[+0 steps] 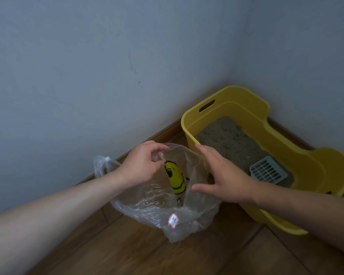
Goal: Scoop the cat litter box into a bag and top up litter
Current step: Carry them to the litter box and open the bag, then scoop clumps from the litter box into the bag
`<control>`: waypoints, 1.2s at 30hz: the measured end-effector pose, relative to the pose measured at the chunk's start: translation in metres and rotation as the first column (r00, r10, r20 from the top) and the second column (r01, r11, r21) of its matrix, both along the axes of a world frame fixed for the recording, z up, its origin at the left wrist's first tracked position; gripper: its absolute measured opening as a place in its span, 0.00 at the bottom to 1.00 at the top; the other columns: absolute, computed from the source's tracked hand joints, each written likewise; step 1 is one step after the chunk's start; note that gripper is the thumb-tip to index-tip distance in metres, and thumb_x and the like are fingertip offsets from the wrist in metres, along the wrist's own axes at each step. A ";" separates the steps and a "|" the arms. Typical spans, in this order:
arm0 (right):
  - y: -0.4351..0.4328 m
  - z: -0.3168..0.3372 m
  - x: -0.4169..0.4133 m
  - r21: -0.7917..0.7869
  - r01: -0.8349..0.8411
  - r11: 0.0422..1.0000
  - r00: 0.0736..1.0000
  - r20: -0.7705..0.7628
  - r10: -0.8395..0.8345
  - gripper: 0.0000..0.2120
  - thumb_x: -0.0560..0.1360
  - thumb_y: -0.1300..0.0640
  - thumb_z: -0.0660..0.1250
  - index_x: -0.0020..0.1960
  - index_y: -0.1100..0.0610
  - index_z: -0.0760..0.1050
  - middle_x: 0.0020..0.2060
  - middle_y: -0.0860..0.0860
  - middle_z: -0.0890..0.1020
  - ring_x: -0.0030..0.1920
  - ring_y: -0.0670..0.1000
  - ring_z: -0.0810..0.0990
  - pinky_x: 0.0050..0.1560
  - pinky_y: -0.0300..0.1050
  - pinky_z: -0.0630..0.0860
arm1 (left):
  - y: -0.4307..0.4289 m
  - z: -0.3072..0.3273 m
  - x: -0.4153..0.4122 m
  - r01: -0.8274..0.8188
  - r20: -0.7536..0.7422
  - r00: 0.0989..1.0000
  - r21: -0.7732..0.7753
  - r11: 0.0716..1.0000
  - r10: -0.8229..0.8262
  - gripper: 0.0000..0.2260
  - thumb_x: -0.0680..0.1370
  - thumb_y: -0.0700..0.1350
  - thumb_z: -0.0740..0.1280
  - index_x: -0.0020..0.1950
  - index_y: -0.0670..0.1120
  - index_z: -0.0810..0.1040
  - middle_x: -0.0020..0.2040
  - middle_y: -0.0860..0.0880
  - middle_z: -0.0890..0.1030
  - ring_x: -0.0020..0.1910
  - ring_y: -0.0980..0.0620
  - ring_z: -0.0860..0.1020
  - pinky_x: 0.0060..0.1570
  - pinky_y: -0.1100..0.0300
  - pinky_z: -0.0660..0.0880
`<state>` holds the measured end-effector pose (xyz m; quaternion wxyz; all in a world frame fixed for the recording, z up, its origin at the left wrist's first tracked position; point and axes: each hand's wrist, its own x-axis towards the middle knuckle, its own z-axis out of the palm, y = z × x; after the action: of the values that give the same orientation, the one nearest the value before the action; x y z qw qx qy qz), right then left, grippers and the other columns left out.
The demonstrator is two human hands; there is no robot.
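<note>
So the left hand (141, 165) comes in from about 8 o'clock, bare forearm and all. Its fingers are curled in and, with the thumb, pinch the top rim of a clear plastic bag (157, 205), holding that edge up. One of the bag's handle loops (104, 163) sticks out behind the wrist, at roughly 9 o'clock from the hand.

The bag itself hangs just below the middle of the view, its bottom crumpled on the wooden floor (127, 255). It has a yellow smiley print (176, 178) folded into the middle and a small white sticker with a red border (173, 220) low down, around 6 o'clock from the print.

At 3 o'clock from the bag is the right hand (224, 175), reaching in from 4 o'clock. Its fingers are straight and close together, the thumb spread away, the palm against the bag's right side. It isn't gripping anything as far as I can see.

Right behind that hand, at about 2 o'clock from the bag, is the yellow litter box (236, 96), tucked into the corner of the grey walls (87, 76). It holds sandy clumpy litter (226, 137). A grey slotted scoop (268, 172) lies in the litter toward the box's 4 o'clock end, just past the right hand's knuckles.
</note>
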<state>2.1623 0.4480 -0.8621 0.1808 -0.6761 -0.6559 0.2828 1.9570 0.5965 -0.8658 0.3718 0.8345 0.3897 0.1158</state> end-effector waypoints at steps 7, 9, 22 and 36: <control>-0.014 0.001 0.033 -0.014 0.157 0.987 0.987 0.023 -0.157 0.48 0.70 0.36 0.70 0.79 0.45 0.47 0.77 0.42 0.60 0.74 0.44 0.63 0.71 0.47 0.68 | -0.001 -0.001 0.019 -0.007 0.040 0.999 -0.072 0.997 0.010 0.19 0.74 0.39 0.74 0.64 0.51 0.79 0.50 0.59 0.78 0.51 0.57 0.78 0.58 0.58 0.76; -0.019 -0.002 0.038 -0.020 0.187 0.982 0.982 0.032 -0.186 0.47 0.71 0.36 0.70 0.79 0.46 0.47 0.76 0.44 0.62 0.73 0.44 0.65 0.71 0.46 0.67 | -0.001 -0.003 0.027 -0.006 0.062 0.998 -0.119 0.993 0.013 0.19 0.74 0.40 0.74 0.64 0.52 0.79 0.49 0.57 0.79 0.52 0.56 0.79 0.59 0.55 0.77; -0.040 -0.047 0.064 -0.114 0.528 0.842 0.849 0.040 -0.527 0.34 0.74 0.33 0.64 0.73 0.51 0.66 0.50 0.43 0.77 0.47 0.43 0.76 0.46 0.41 0.76 | -0.009 -0.022 0.083 0.086 0.199 0.979 -0.231 0.969 -0.040 0.18 0.70 0.42 0.75 0.60 0.49 0.81 0.45 0.53 0.79 0.42 0.53 0.79 0.47 0.47 0.81; -0.038 -0.109 0.093 -0.258 0.748 0.611 0.662 0.227 -0.715 0.30 0.75 0.37 0.66 0.62 0.61 0.70 0.42 0.53 0.81 0.42 0.53 0.82 0.31 0.42 0.70 | -0.011 -0.036 0.118 0.197 0.307 0.947 -0.325 0.925 -0.094 0.19 0.73 0.34 0.74 0.57 0.54 0.81 0.48 0.52 0.78 0.33 0.61 0.75 0.36 0.65 0.76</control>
<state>2.2553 0.4105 -0.9715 0.1313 -0.9181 -0.2737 0.2551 2.0748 0.5857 -0.9018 0.5748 0.7559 0.2828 0.1354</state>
